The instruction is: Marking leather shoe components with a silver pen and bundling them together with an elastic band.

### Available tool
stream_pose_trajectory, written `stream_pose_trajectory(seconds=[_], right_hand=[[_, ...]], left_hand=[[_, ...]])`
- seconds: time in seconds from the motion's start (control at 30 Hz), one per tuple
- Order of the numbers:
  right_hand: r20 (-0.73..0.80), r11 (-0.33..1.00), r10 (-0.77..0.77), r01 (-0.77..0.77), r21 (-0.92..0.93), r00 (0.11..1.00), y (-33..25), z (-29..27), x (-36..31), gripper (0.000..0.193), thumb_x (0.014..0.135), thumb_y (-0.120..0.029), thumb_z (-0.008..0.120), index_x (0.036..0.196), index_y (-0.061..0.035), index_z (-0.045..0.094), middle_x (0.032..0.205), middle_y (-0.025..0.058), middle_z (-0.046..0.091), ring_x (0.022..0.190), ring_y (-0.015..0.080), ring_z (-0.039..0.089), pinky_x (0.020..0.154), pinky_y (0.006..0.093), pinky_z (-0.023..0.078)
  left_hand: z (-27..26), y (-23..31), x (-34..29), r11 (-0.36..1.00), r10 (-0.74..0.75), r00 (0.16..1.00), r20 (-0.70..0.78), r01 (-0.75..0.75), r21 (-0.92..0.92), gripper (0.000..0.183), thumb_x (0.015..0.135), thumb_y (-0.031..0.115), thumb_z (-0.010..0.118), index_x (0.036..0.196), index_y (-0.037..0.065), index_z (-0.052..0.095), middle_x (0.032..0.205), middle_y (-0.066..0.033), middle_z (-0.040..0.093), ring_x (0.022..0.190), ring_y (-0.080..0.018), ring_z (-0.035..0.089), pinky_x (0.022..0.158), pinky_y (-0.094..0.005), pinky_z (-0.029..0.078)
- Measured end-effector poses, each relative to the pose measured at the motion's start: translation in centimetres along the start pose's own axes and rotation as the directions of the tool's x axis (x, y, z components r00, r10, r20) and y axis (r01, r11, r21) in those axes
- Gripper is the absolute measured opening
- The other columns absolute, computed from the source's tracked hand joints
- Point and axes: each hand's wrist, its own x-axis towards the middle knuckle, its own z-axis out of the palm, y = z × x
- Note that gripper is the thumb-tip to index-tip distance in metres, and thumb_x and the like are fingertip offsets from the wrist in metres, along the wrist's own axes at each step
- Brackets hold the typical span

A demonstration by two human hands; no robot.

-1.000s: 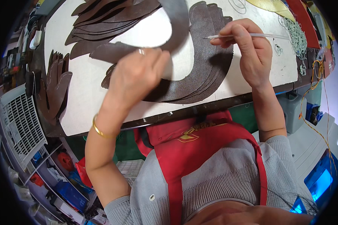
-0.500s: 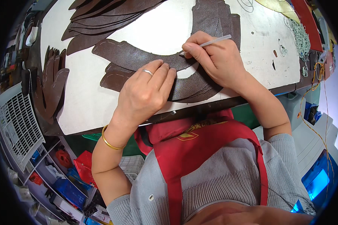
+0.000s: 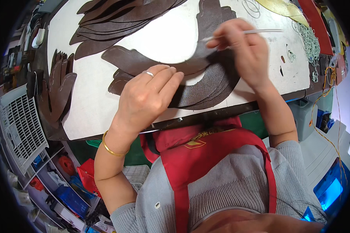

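My left hand point(image 3: 146, 93) has its fingers together on the lower edge of a curved brown leather piece point(image 3: 132, 60), keeping it in place; the thumb is hidden. More curved brown leather pieces point(image 3: 210, 87) lie stacked beneath it, with thin pale lines along some ends. In my right hand point(image 3: 247, 54) is a slim whitish pen point(image 3: 264, 30), its tip pointing left. That hand is slightly blurred and hovers over the right arm of the curved piece. Whether the tip touches the leather I cannot tell.
A white board point(image 3: 85, 97) covers the table. Several brown leather pieces point(image 3: 120, 23) are piled at the far left, more point(image 3: 56, 87) by the left edge. Tangled pale green thread point(image 3: 309, 42) and small scraps lie at right. A white plastic basket point(image 3: 21, 124) stands left.
My right hand has moved up and to the right with the pen, away from the curved piece's inner edge. My left hand stays on the leather, shifted only slightly.
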Motion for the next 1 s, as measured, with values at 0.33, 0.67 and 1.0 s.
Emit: stream_pose_trajectory(seconds=[0.33,0.67,1.0], right_hand=[[-0.009,0.966,-0.088,0.088,0.244,0.996,-0.8,-2.1,-0.2,0.029,0.109,-0.023,0.05,0.105,0.0013,0.066,0.094,0.0056,0.07,0.085,0.014,0.072,0.075,0.0247,0.052],[0.0,0.98,-0.079,0.077,0.183,0.997,-1.0,-2.4,-0.2,0.032,0.108,-0.022,0.05,0.102,0.0038,0.069,0.099,0.0045,0.07,0.086,0.0141,0.072,0.073,0.0242,0.051],[0.233,0.956,-0.017,0.084,-0.281,0.972,0.3,2.2,-0.4,0.028,0.101,-0.023,0.057,0.089,-0.0023,0.072,0.091,0.0057,0.07,0.074,0.026,0.07,0.068,0.0335,0.054]], left_hand=[[0.3,-8.2,4.6,0.98,-0.043,0.991,-0.126,0.066,0.189,0.04,0.082,0.0,0.071,0.121,0.006,0.067,0.119,-0.0138,0.067,0.109,-0.0341,0.064,0.087,-0.0393,0.055],[1.5,-9.9,3.8,0.935,-0.043,0.995,-0.089,0.071,0.346,0.021,0.083,0.007,0.072,0.103,0.006,0.07,0.091,-0.007,0.07,0.085,-0.0263,0.068,0.072,-0.0355,0.057],[1.9,-0.1,0.0,0.981,-0.025,0.998,0.052,0.015,0.192,0.028,0.076,0.006,0.066,0.102,0.003,0.074,0.088,-0.0043,0.064,0.08,-0.0195,0.063,0.064,-0.0321,0.049]])
